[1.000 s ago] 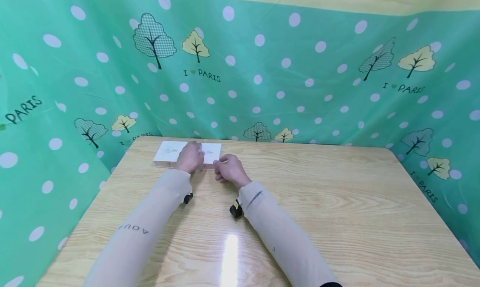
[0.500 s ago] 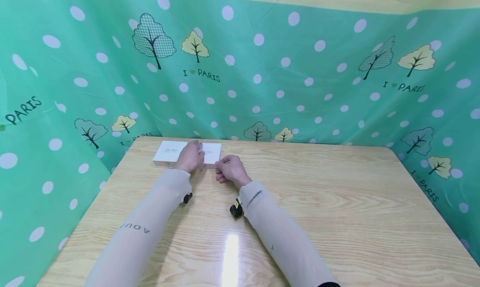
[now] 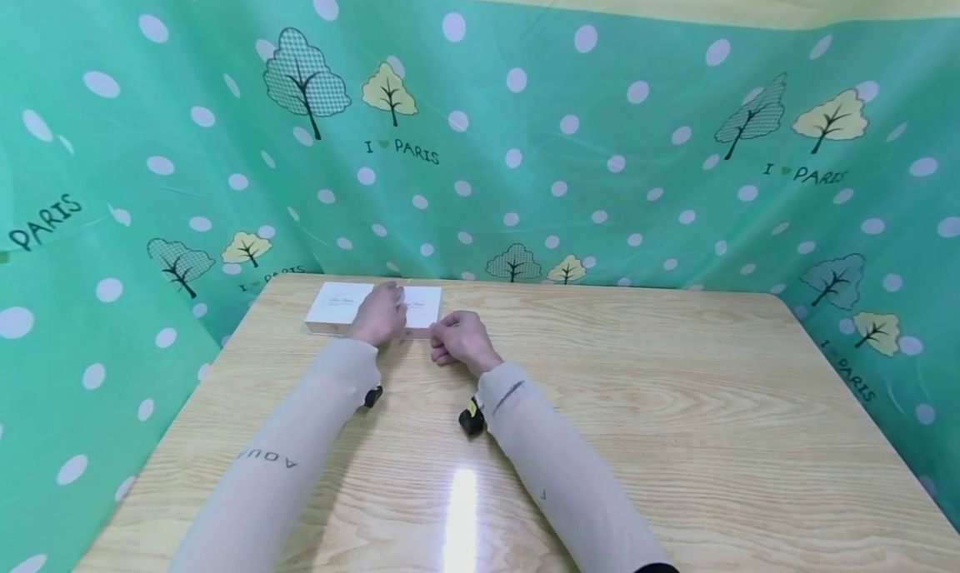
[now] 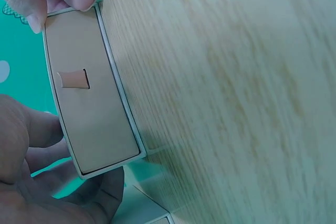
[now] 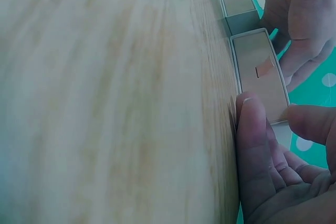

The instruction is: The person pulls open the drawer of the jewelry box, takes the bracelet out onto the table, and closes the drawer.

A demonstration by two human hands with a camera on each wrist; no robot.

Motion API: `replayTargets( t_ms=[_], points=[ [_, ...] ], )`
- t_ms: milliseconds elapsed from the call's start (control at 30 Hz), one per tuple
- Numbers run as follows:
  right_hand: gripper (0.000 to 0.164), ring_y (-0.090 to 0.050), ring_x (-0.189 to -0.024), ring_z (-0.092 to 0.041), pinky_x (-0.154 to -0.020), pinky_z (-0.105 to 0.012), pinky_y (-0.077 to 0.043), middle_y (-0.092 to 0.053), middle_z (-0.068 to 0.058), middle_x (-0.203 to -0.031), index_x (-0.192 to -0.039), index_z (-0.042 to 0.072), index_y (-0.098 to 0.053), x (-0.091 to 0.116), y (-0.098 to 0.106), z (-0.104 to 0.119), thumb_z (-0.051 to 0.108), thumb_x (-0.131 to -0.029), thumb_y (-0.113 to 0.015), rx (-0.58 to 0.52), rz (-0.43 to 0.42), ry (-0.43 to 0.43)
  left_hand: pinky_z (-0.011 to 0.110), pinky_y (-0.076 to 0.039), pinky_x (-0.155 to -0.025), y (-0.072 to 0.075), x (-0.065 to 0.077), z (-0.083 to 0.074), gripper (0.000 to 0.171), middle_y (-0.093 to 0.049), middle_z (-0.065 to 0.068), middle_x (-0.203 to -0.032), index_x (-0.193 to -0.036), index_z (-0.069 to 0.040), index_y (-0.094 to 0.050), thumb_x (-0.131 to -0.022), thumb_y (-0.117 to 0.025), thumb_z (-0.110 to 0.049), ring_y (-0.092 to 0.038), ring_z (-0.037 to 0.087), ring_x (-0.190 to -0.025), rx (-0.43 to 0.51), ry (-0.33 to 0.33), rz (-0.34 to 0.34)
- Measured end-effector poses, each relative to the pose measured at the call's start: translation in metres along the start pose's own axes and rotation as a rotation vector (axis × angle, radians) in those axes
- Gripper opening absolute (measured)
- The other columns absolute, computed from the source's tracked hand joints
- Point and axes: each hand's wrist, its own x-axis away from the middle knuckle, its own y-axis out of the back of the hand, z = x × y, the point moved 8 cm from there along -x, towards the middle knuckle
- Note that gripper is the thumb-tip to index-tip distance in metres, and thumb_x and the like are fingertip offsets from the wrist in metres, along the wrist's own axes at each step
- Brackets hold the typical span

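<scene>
Nothing has visibly shifted since half a second ago: the left hand (image 3: pixel 380 313) grips, and the right hand (image 3: pixel 461 340) pinches, the right-hand white drawer box (image 3: pixel 425 304) at the far left of the worktop (image 3: pixel 675 381). Uneven pressure could skew it into the left-hand drawer box (image 3: pixel 332 305).

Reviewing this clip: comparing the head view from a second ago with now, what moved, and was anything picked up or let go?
Nothing visibly changed: no clear move, nothing newly gripped or let go. The left hand still holds the right white box, the right hand stays at its right end, and the left white box lies beside it as before.
</scene>
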Motion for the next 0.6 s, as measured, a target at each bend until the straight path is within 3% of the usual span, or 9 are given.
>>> replayTargets(
  t_ms=[300,600],
  points=[
    [0.014,-0.068,-0.064,-0.024,-0.058,-0.032,-0.059,-0.068,-0.016,-0.083,-0.098,0.0,-0.058,0.0012,0.0018,-0.0005,0.012,-0.093,-0.061,-0.024,0.011,-0.006,0.052,-0.024,-0.112,-0.0013,0.0021,0.0016,0.043,-0.028,0.027,-0.148,-0.138,0.008,-0.042,-0.1,-0.043,-0.012,-0.025,0.044,-0.137,0.006,-0.012,0.026],
    [0.013,-0.069,-0.066,-0.026,-0.06,-0.033,-0.059,-0.068,-0.017,-0.083,-0.097,-0.001,-0.059,0.0015,0.0029,-0.001,0.011,-0.093,-0.061,-0.038,0.021,-0.003,0.053,-0.025,-0.111,-0.0019,0.0032,0.0019,0.042,-0.029,0.028,-0.148,-0.137,0.007,-0.044,-0.1,-0.045,-0.013,-0.027,0.045,-0.136,-0.007,-0.03,0.029]
  ],
)
